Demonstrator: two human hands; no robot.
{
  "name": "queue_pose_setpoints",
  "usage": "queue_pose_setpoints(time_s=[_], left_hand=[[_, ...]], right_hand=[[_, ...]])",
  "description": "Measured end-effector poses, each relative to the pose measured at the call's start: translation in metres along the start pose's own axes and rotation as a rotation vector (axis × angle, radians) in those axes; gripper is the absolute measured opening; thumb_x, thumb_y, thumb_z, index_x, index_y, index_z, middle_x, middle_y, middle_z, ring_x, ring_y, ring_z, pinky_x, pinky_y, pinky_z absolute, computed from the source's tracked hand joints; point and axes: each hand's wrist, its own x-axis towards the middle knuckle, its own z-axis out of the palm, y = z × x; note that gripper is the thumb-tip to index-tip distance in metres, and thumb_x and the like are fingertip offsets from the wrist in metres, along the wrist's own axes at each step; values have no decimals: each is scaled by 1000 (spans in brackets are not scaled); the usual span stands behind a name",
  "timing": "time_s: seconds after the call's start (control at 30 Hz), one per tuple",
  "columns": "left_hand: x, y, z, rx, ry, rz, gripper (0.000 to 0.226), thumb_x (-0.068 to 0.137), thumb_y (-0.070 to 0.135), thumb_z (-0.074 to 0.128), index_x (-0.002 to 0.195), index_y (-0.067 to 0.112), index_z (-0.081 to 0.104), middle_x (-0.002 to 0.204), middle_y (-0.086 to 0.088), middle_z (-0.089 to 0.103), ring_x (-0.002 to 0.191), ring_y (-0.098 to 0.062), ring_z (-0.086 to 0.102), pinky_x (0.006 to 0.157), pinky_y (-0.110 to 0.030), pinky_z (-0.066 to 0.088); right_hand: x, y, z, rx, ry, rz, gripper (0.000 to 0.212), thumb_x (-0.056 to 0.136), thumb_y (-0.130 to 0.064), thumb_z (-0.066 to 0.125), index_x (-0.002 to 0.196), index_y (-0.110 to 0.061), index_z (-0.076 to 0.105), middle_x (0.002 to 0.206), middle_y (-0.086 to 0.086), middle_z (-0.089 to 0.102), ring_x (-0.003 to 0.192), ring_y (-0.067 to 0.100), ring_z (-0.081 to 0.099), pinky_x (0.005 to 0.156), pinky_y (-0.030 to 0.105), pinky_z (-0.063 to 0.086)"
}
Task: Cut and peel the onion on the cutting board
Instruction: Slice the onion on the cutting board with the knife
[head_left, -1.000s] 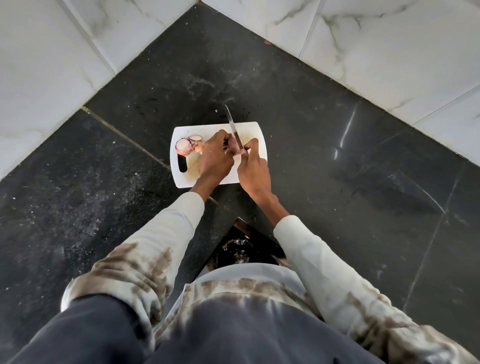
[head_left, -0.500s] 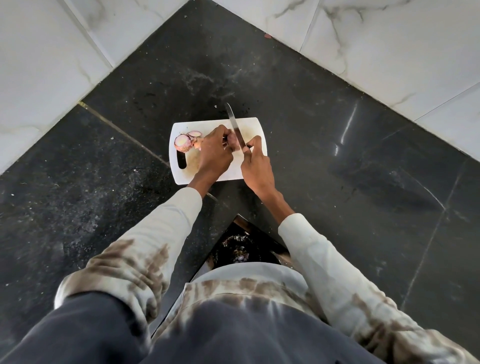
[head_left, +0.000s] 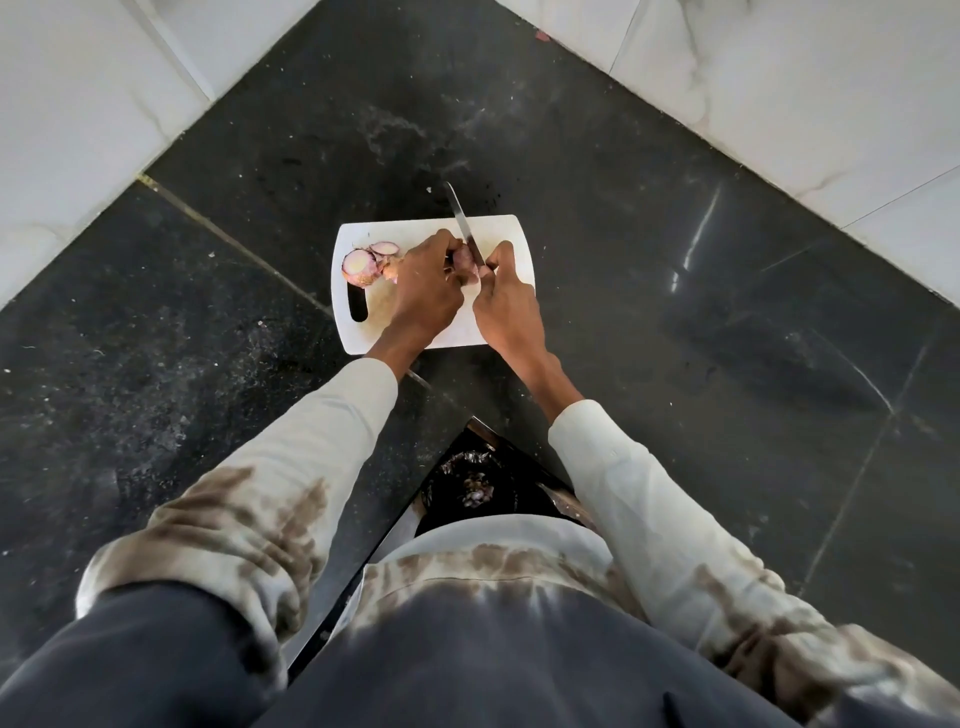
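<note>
Onion piece (head_left: 464, 264) sits mid-board on the white cutting board (head_left: 511, 231), mostly hidden between both hands, only a purplish patch showing. Left hand (head_left: 425, 293) pins it from the left, fingers (head_left: 437, 244) curled narrow over the top of it. Right hand (head_left: 506, 306) just to its right, fingers wrapped shut around the knife (head_left: 464, 223) handle; handle itself hidden in the fist. Blade runs from the right hand up and slightly left, away from the person, tip reaching past the far board edge over the dark surface (head_left: 675, 312). Blade lies over the onion piece, right beside the left fingertips; can't tell if the edge has bitten in.

Key relation: the piece lies directly between the hands, touching the left, under the blade held by the right. Its long axis can't be read, too covered. The cut line follows the blade, roughly near-to-far. Judgement: mid-cut on this piece; the next stroke likely needs the left fingertips tucked clear of the edge.

Further left on the board: a cut onion half (head_left: 358, 264), face up, above the board's handle slot, and a thin slice (head_left: 384, 248) just beyond it, with bits of skin beside. Bin with dark liner (head_left: 470, 486) below the surface edge, near the person's torso, peel scraps inside.
</note>
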Motion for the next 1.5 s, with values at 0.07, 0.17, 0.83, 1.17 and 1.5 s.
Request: queue_pose_setpoints(time_s=[0.07, 0.17, 0.83, 1.17, 1.5], left_hand=[[0, -2, -1, 18, -12, -11, 23, 89, 5, 80, 103, 17, 67, 103, 4, 77, 93, -14, 73, 85, -31, 64], [-3, -1, 0, 34, 8, 0, 24, 87, 3, 78, 106, 13, 68, 105, 0, 77, 94, -17, 73, 84, -35, 65], [-8, 5, 4, 24, 26, -48, 29, 89, 3, 75, 107, 23, 63, 102, 9, 73, 89, -10, 72, 78, -29, 66], [-7, 9, -8, 12, 2, -3, 25, 91, 1, 74, 109, 16, 65, 100, 7, 75, 87, -3, 71, 83, -9, 57], [-18, 22, -12, -5, 149, -205, 44, 82, 47, 88, 105, 19, 62, 93, 10, 67, 78, -5, 64, 64, -14, 47]], right_hand=[[-5, 3, 4, -18, 22, -12, 24, 108, -12, 42, 131, -16, 38, 73, 6, 60, 55, 22, 55, 47, 34, 38], [-18, 14, 9, -41, 63, -27, 26, 109, -15, 43, 134, -17, 37, 75, 8, 63, 55, 24, 58, 47, 38, 45], [-20, 48, 24, 36, 21, -17, 14, 111, -19, 41, 124, -17, 36, 69, 2, 55, 53, 23, 51, 50, 37, 44], [-28, 58, 29, 72, 49, 11, 11, 112, -26, 40, 123, -24, 37, 78, 4, 60, 62, 24, 57, 56, 39, 43], [-6, 43, 10, 406, 119, 112, 25, 101, -40, 58, 117, -35, 39, 94, 5, 71, 82, 22, 70, 74, 48, 64]])
